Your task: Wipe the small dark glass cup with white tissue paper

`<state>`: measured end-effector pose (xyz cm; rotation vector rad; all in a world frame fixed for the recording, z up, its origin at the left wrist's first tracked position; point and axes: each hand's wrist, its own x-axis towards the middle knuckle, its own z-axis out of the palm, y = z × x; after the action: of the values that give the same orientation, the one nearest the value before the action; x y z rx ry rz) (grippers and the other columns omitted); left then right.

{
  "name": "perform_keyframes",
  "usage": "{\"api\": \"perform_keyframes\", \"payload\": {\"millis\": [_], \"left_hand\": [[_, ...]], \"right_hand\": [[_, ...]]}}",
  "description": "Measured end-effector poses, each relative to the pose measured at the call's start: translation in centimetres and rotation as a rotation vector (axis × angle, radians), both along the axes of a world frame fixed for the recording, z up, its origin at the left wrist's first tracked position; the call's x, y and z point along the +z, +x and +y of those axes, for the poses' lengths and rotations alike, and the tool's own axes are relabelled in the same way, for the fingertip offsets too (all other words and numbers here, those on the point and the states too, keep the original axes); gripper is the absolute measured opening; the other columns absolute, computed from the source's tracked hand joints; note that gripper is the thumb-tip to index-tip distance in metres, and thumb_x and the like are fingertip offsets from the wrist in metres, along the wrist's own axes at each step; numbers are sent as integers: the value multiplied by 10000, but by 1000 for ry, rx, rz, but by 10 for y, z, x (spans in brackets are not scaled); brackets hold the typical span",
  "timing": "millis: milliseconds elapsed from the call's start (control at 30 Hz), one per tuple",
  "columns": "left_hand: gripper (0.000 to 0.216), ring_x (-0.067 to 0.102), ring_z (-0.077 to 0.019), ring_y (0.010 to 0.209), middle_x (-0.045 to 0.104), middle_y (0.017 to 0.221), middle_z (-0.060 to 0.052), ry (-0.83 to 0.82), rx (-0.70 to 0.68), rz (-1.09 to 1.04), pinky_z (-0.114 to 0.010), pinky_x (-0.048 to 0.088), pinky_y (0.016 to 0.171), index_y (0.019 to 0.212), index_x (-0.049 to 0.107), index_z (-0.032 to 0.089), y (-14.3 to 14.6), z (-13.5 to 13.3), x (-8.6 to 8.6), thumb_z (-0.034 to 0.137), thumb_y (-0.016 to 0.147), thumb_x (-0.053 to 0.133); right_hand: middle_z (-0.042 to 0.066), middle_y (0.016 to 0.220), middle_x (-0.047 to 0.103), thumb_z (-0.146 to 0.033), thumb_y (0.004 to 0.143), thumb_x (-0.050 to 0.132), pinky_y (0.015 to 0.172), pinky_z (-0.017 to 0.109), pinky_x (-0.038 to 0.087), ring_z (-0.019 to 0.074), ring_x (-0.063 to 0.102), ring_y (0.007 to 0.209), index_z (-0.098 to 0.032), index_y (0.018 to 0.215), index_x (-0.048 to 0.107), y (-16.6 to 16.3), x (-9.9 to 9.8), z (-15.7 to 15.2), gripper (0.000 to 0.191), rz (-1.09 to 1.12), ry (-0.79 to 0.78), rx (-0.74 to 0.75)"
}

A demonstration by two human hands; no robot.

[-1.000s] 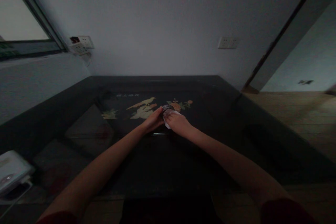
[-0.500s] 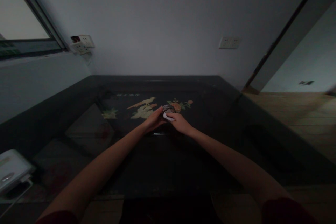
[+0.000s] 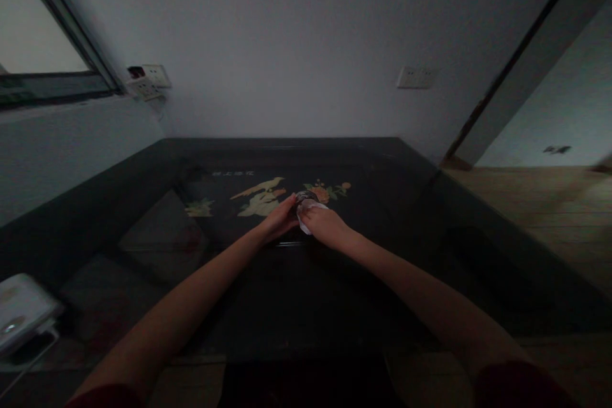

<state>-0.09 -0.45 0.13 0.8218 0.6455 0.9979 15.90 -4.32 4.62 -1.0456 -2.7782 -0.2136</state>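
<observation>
Both my hands meet over the middle of a dark glossy table [image 3: 306,299]. My left hand [image 3: 280,218] is closed around the left side of a small, dark, round-topped object [image 3: 305,196]; it is too dim and too covered to tell its kind. With my right hand [image 3: 325,224] I grip a crumpled white tissue [image 3: 305,227], pressed against the near right side of that object. The right fingertips are partly hidden by the tissue and the object.
A painted bird and flowers [image 3: 261,197] decorate the tabletop behind my hands. At the left edge stands a white device [image 3: 23,309] with a cable. Wall sockets [image 3: 415,78] and a plugged-in adapter [image 3: 145,86] sit on the wall behind the table.
My right hand has turned and shifted slightly, and more of the white tissue now shows below and beside its fingers. The left hand stays on the dark object.
</observation>
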Motion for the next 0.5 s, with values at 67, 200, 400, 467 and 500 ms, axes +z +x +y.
{"api": "perform_keyframes", "payload": {"millis": [67, 200, 400, 467, 500], "left_hand": [[313, 641, -169, 831, 674, 1017, -95, -13, 10, 10, -270, 510, 729, 1100, 622, 159, 0, -1, 1, 376, 901, 514], [291, 634, -149, 759, 677, 997, -97, -26, 25, 15, -251, 508, 676, 1064, 629, 151, 1, -3, 4, 359, 916, 489], [298, 647, -180, 863, 666, 1053, -112, -15, 4, -28, -285, 516, 762, 1091, 619, 144, 3, -3, 6, 348, 918, 488], [313, 646, -190, 898, 663, 1070, -115, -6, -4, -29, -299, 517, 791, 1114, 610, 147, 3, -3, 5, 355, 919, 483], [322, 645, -196, 912, 662, 1077, -118, -3, -5, -23, -306, 517, 799, 1118, 609, 146, 2, -3, 5, 363, 919, 480]], "right_hand": [[194, 1139, 647, -71, 894, 409, 1007, 363, 407, 235, 586, 1099, -46, 1118, 608, -2, -1, 1, 301, -44, 48, -17], [192, 1151, 644, -66, 885, 432, 1055, 360, 365, 232, 565, 1141, -43, 1120, 602, -3, -5, 0, 291, -7, 69, -22], [128, 1158, 648, -61, 866, 422, 934, 313, 431, 203, 586, 1095, -132, 1105, 603, 1, -2, -6, 308, 195, -131, -76], [106, 1085, 675, -33, 829, 415, 833, 290, 450, 202, 624, 988, -156, 1066, 618, 0, -1, -6, 335, 286, -256, -121], [101, 1053, 683, -23, 813, 411, 798, 280, 446, 200, 632, 941, -156, 1052, 624, 0, -1, -6, 346, 336, -306, -133]]}}
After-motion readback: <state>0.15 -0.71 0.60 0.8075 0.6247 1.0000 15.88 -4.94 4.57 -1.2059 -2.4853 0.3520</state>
